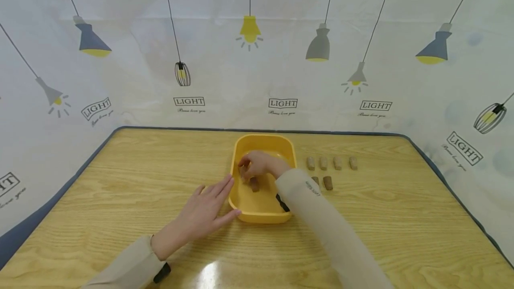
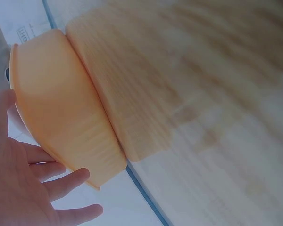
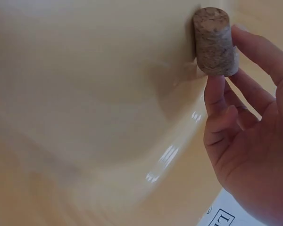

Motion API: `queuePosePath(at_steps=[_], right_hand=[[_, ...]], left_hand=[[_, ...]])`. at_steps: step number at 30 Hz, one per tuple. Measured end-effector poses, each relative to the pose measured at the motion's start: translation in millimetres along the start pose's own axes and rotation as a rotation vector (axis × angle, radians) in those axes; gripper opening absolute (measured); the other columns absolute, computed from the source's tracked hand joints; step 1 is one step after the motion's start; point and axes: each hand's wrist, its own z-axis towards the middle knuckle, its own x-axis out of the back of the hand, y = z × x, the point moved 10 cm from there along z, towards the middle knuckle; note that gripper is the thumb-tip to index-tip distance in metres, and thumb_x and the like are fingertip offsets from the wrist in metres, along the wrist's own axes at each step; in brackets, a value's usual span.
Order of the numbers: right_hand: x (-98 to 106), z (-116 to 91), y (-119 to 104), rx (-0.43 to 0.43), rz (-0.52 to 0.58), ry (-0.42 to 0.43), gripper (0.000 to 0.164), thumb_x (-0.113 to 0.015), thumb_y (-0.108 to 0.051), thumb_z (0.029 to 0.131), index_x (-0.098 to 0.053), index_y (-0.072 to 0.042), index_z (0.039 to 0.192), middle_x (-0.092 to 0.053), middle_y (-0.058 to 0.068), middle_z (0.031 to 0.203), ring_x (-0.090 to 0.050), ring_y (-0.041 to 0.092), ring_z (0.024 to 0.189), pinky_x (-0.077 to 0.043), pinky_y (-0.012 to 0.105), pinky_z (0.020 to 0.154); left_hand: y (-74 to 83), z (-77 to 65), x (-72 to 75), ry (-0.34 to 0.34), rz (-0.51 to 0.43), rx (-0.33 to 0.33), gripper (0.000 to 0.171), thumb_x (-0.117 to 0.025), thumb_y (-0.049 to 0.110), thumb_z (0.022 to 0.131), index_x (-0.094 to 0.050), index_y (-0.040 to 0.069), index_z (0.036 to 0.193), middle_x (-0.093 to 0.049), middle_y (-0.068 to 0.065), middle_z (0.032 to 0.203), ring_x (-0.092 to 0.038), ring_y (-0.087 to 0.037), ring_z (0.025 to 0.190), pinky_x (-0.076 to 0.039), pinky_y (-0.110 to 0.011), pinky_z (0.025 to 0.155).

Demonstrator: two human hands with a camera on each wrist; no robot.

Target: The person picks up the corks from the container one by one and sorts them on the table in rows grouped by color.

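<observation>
A yellow plastic bin (image 1: pixel 263 218) stands on the wooden table. Inside it, toward its left side, my right hand (image 1: pixel 260 164) pinches a cork stopper (image 3: pixel 216 47) between thumb and fingers. Another cork stopper (image 1: pixel 254 184) lies on the bin floor just below that hand. My left hand (image 1: pixel 205 211) is spread, its straight fingers touching the bin's left rim. From the left wrist view, the left hand (image 2: pixel 23 183) lies beside the bin's outer wall (image 2: pixel 61 103).
Right of the bin, several corks (image 1: pixel 337 163) stand in a row on the table (image 1: pixel 401 217). Nearer me is a shorter row with a darker cork (image 1: pixel 328 183), partly behind my right sleeve. A lamp-printed sheet (image 1: pixel 225 57) hangs behind the table.
</observation>
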Motion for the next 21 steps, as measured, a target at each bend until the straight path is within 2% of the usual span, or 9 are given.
queuePosePath(at_steps=[9,15,18,21], right_hand=[[0.6,1.0,1.9,-0.011,-0.008,0.036,0.042,-0.071,-0.019,0.075,-0.059,-0.009,0.114,-0.056,0.0,0.102,-0.048,0.013,0.091,-0.038,0.027,0.085],[4.5,0.4,2.3,-0.007,-0.009,0.021,0.04,-0.069,-0.015,0.076,-0.058,-0.008,0.115,-0.057,0.002,0.103,-0.049,0.014,0.092,-0.038,0.028,0.085],[10.7,-1.7,0.4,0.003,0.001,0.014,0.04,-0.068,-0.012,0.076,-0.058,-0.007,0.115,-0.057,0.003,0.104,-0.05,0.015,0.095,-0.038,0.028,0.086],[22.2,-4.4,-5.7,0.047,-0.024,0.031,0.039,-0.066,-0.009,0.075,-0.058,-0.005,0.113,-0.058,0.006,0.104,-0.05,0.017,0.096,-0.038,0.028,0.086]], left_hand=[[0.4,0.2,-1.1,-0.009,0.005,-0.001,0.074,-0.035,0.057,0.087,-0.032,0.003,0.136,-0.028,-0.008,0.14,-0.044,-0.028,0.112,-0.031,-0.052,0.09],[0.7,0.0,-1.3,-0.014,0.006,0.003,0.073,-0.035,0.057,0.087,-0.03,0.004,0.137,-0.028,-0.008,0.14,-0.043,-0.028,0.113,-0.031,-0.052,0.09],[0.8,0.0,-1.4,-0.019,0.003,0.005,0.074,-0.035,0.058,0.087,-0.03,0.004,0.137,-0.028,-0.008,0.14,-0.042,-0.027,0.114,-0.03,-0.052,0.09],[0.5,0.1,-1.0,-0.019,0.002,0.005,0.074,-0.035,0.058,0.087,-0.029,0.005,0.138,-0.028,-0.008,0.14,-0.042,-0.027,0.115,-0.03,-0.052,0.09]])
